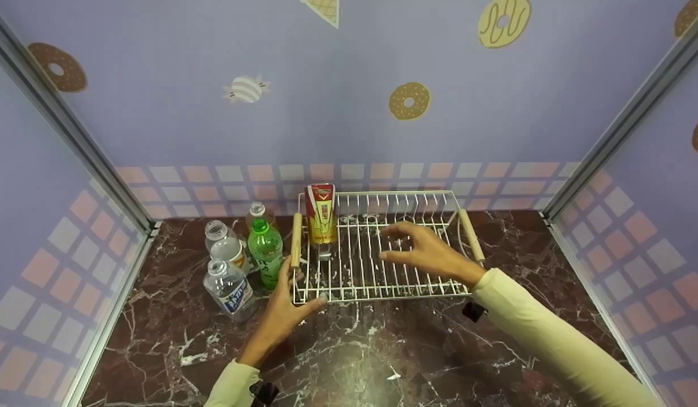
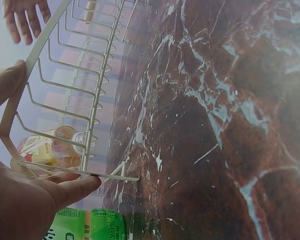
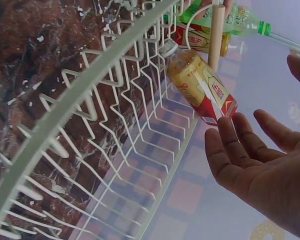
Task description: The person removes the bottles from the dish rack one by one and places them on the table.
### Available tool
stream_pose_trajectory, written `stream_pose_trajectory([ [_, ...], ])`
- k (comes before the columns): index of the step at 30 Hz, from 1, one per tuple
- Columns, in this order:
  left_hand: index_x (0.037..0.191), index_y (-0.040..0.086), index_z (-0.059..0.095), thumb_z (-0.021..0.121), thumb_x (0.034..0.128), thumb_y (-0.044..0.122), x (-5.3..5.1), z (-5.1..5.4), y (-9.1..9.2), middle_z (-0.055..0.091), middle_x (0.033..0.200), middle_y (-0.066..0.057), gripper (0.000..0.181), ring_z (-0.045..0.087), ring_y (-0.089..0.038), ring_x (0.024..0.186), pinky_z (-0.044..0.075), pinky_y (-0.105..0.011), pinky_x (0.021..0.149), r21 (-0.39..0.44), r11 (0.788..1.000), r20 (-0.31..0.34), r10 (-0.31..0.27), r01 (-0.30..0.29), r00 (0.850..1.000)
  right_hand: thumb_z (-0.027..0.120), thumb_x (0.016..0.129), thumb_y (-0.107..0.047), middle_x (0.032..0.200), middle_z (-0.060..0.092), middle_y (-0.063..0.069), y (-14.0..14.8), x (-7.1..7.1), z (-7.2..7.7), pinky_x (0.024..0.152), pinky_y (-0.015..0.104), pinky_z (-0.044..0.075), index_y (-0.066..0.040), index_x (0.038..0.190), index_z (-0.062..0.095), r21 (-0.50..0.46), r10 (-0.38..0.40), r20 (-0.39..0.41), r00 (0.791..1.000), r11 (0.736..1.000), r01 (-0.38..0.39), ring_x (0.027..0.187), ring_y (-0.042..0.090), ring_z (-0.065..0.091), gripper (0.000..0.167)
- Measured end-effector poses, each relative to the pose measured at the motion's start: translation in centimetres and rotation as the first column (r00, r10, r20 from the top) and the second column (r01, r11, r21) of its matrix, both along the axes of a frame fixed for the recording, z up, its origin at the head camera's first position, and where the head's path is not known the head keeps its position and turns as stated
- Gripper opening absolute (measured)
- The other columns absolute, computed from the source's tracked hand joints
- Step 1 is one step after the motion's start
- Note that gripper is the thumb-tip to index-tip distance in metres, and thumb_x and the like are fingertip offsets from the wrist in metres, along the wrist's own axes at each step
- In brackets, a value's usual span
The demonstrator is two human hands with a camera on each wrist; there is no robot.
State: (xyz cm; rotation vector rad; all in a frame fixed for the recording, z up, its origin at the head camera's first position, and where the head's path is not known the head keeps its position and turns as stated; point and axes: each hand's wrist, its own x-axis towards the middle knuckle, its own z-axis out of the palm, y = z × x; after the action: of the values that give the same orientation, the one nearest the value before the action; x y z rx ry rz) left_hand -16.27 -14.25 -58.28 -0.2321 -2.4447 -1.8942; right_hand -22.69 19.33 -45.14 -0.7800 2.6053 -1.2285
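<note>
A white wire rack with wooden handles stands on the dark marbled surface. My left hand grips its near left corner; in the left wrist view the thumb lies on the top rail and fingers reach beneath the side wire. Inside the rack, at its left end, a bottle with a red and yellow label is upside down, its cap end among the wires. My right hand is above the middle of the rack, holding nothing. Its fingers are spread and slightly bent, apart from the bottle.
Left of the rack stand a green bottle and clear capless bottles, one with a blue label, one behind it and one at the back. Patterned walls enclose the back and sides.
</note>
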Motion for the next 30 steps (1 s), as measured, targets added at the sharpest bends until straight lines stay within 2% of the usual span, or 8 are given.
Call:
stream_pose_trajectory([
  [5, 0.177, 0.013, 0.009, 0.095, 0.0881, 0.021, 0.1, 0.0, 0.0, 0.024, 0.175, -0.035, 0.124, 0.042, -0.049, 0.156, 0.041, -0.076, 0.118, -0.003, 1.0, 0.008, 0.007, -0.007, 1.0, 0.084, 0.098, -0.032, 0.146, 0.067, 0.02, -1.0, -1.6, 0.2, 0.117, 0.057, 0.052, 0.003, 0.148, 0.06, -0.011, 0.009, 0.025, 1.0, 1.0, -0.008, 0.133, 0.039, 0.064, 0.066],
  [10, 0.178, 0.016, 0.006, 0.095, 0.0881, 0.027, 0.4, -0.1, -0.1, 0.026, 0.174, -0.035, 0.127, 0.042, -0.049, 0.156, 0.053, -0.071, 0.109, 0.003, 1.0, 0.033, -0.001, 0.001, 0.999, 0.081, 0.101, -0.033, 0.141, 0.068, 0.02, -1.5, -2.8, -0.2, 0.11, 0.054, 0.058, 0.003, 0.149, 0.059, -0.002, 0.016, 0.056, 0.998, 1.0, -0.016, 0.127, 0.04, 0.066, 0.064],
  [14, 0.178, 0.016, 0.006, 0.096, 0.0878, 0.026, 0.3, 0.0, 0.0, 0.028, 0.173, -0.035, 0.127, 0.044, -0.049, 0.155, 0.059, -0.066, 0.104, 0.018, 1.0, 0.035, -0.004, 0.003, 0.999, 0.079, 0.103, -0.036, 0.146, 0.066, 0.023, -1.8, -3.7, -0.4, 0.115, 0.056, 0.055, 0.004, 0.151, 0.057, 0.022, 0.014, 0.077, 0.997, 1.0, -0.016, 0.132, 0.04, 0.064, 0.066],
  [18, 0.178, 0.016, 0.006, 0.096, 0.0878, 0.029, 0.3, -0.1, 0.1, 0.028, 0.173, -0.035, 0.127, 0.044, -0.049, 0.154, 0.059, -0.064, 0.105, 0.017, 1.0, 0.032, -0.004, 0.004, 0.999, 0.08, 0.102, -0.036, 0.152, 0.061, 0.026, -2.1, -4.6, -0.7, 0.121, 0.061, 0.048, 0.005, 0.153, 0.055, 0.025, 0.022, 0.091, 0.996, 0.999, -0.025, 0.139, 0.044, 0.06, 0.07],
  [22, 0.178, 0.017, 0.006, 0.095, 0.0888, 0.03, 0.4, -0.1, 0.1, 0.02, 0.176, -0.034, 0.126, 0.044, -0.05, 0.155, 0.06, -0.064, 0.104, 0.017, 1.0, 0.031, -0.008, 0.008, 0.999, 0.081, 0.101, -0.035, 0.152, 0.061, 0.026, -2.3, -5.6, -1.2, 0.12, 0.059, 0.049, 0.005, 0.155, 0.053, 0.032, 0.029, 0.096, 0.995, 0.999, -0.032, 0.14, 0.046, 0.059, 0.073],
  [30, 0.177, 0.013, 0.007, 0.095, 0.0883, 0.023, 0.3, 0.0, 0.0, 0.026, 0.173, -0.037, 0.126, 0.045, -0.052, 0.153, 0.062, -0.063, 0.101, 0.036, 0.999, 0.02, -0.018, 0.017, 1.0, 0.08, 0.102, -0.033, 0.156, 0.059, 0.024, -2.9, -7.1, -1.5, 0.123, 0.057, 0.047, 0.002, 0.157, 0.052, 0.019, 0.028, 0.115, 0.993, 0.999, -0.031, 0.144, 0.044, 0.057, 0.071],
])
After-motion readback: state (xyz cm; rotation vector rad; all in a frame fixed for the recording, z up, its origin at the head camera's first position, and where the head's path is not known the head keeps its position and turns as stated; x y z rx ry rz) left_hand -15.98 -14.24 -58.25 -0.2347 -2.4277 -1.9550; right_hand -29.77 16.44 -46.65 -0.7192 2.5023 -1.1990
